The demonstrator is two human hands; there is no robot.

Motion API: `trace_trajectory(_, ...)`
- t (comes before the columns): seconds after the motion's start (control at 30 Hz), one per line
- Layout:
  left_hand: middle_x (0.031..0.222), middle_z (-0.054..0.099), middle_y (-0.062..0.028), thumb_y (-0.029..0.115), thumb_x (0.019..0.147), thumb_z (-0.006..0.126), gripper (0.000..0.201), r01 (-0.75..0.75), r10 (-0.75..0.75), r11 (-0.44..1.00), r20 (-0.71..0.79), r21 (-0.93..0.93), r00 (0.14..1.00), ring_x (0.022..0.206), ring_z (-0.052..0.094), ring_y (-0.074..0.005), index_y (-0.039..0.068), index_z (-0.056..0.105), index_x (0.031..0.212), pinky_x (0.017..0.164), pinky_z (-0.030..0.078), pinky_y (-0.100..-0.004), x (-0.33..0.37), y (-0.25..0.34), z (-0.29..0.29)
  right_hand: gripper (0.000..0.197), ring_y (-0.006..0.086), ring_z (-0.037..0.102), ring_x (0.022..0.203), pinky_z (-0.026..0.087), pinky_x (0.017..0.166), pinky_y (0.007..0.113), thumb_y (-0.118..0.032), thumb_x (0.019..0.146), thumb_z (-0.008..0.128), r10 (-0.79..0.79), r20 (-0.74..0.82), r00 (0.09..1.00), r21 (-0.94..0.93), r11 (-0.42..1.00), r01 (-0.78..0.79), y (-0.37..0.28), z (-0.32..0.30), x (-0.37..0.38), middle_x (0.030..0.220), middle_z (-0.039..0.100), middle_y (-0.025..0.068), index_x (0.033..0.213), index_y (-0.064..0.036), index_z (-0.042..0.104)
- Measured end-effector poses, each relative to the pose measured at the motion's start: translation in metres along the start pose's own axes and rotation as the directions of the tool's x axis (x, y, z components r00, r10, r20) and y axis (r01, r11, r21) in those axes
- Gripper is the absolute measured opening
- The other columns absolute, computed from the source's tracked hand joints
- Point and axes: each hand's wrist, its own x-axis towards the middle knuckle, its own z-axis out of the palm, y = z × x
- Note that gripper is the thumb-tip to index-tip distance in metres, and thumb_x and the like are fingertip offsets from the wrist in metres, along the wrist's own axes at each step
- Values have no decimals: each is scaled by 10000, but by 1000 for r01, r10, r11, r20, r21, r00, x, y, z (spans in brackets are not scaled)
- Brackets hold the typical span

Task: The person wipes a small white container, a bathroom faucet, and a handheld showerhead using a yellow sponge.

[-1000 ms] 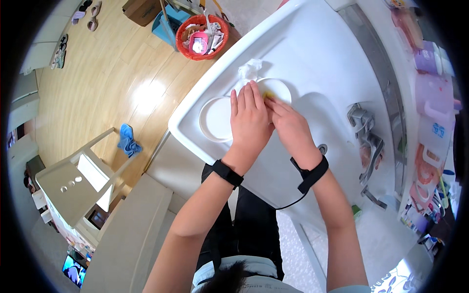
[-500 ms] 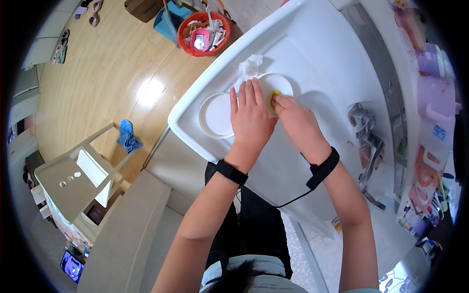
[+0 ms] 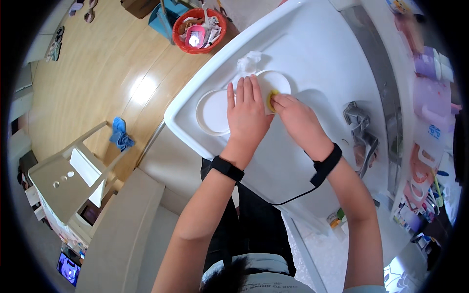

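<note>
Yellow sponge [image 3: 270, 99]: we see it just above the middle of the frame, against the lower-left inner side of a white round dish [image 3: 276, 80]. Our right hand [image 3: 298, 117] is the nearer, its fingers closed on the sponge and aimed toward the upper left; from that palm, the sponge lies up and to the left. Its visible part is longer up and down the frame than across, slightly curved. Fingertips cover some of it, so we cannot tell its full shape or any leading end.

Our left hand [image 3: 248, 115] lies palm down, fingers outstretched toward the top, just left of the sponge and apart from it. It covers the right side of a second white dish [image 3: 213, 112] and reaches the first one's left edge; we cannot tell whether it grips either rim. Both dishes are round, with no long axis, but the pair lines up from centre left to upper right.

Beyond, we see crumpled tissue [image 3: 249, 62] in the white sink [image 3: 315, 58], and a red bin [image 3: 199, 50] near the top edge.
</note>
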Motion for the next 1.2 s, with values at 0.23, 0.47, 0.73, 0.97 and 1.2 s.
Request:
trace_trajectory(0.23,1268,458,-156,304,600,792,918,1,-4,996,41,87,999,1226,416,-265,-36,336,1320,1089,227,-455,3,5,-2,218,302,564,966,484,787,366,-103,836,489,92,-79,993,273,960,-67,7,-5,-18,1022,597,162,976,16,606)
trace_trajectory(0.47,1257,458,-169,297,579,814,947,-6,-3,995,95,95,995,1228,417,-280,-28,328,1324,1084,231,-470,5,10,-7,288,243,530,1107,430,922,311,-162,931,448,626,-183,758,652,655,-383,91,11,3,1185,566,134,1151,-23,571)
trace_trajectory(0.73,1260,458,-179,283,570,816,965,-14,6,995,89,98,996,1211,429,-307,-27,315,1334,1068,249,-493,9,10,-8,408,245,473,1199,389,1009,330,-23,845,471,313,-393,864,72,948,-311,85,27,6,1291,501,107,1253,-8,485)
trace_trajectory(0.97,1255,455,-177,281,573,821,959,0,-10,996,110,86,994,1204,434,-310,-30,315,1327,1058,258,-507,9,10,-9,400,239,443,1236,357,1040,363,-30,852,435,271,-313,910,-95,945,-314,97,15,4,1302,493,110,1248,-9,488)
trace_trajectory(1.2,1253,458,-176,268,567,827,971,14,-24,996,112,85,993,1198,441,-312,-34,309,1331,1055,262,-510,9,11,-11,402,246,449,1228,363,1035,363,-46,855,422,251,-260,932,21,967,-254,88,18,-11,1283,510,121,1250,2,484)
